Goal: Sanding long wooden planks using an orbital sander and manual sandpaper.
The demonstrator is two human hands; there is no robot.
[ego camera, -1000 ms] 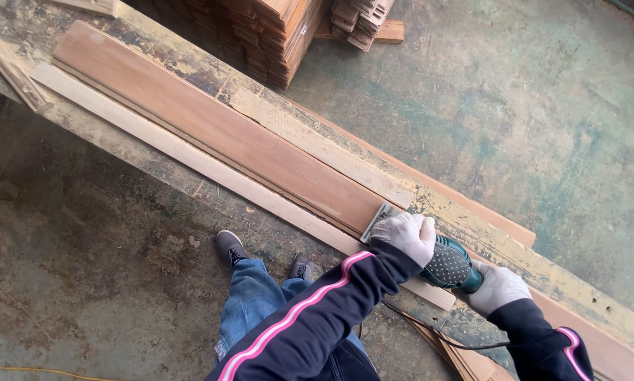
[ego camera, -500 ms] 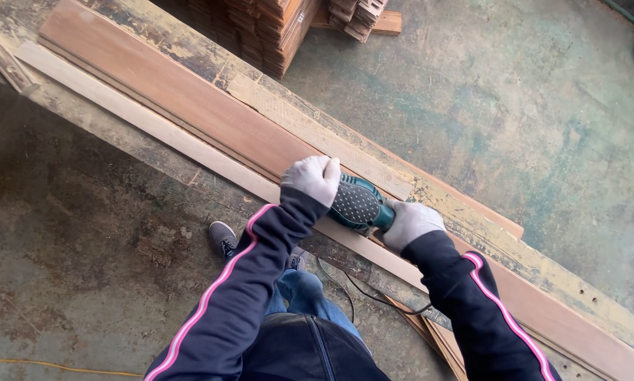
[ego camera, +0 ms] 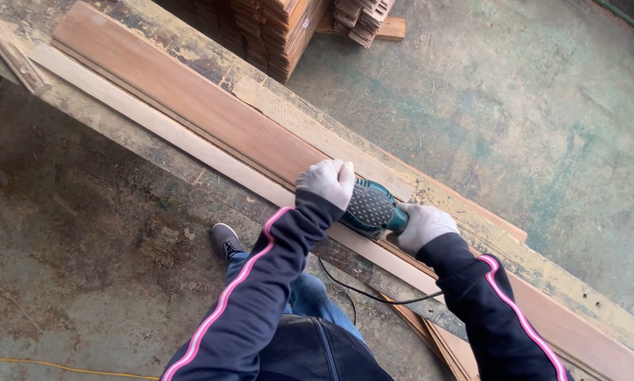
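While the sander (ego camera: 370,207) rests on the reddish board (ego camera: 190,106) atop the tabletop (ego camera: 472,215), the gloved left hand (ego camera: 325,181) clasps its front and the right hand (ego camera: 423,226) grips its rear handle.

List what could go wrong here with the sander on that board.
The black cord hangs loose near the legs and could snag. The reddish board appears unclamped on the bench, so it may shift under the sander. Both gloved hands, left hand and right hand, sit close to the pad.
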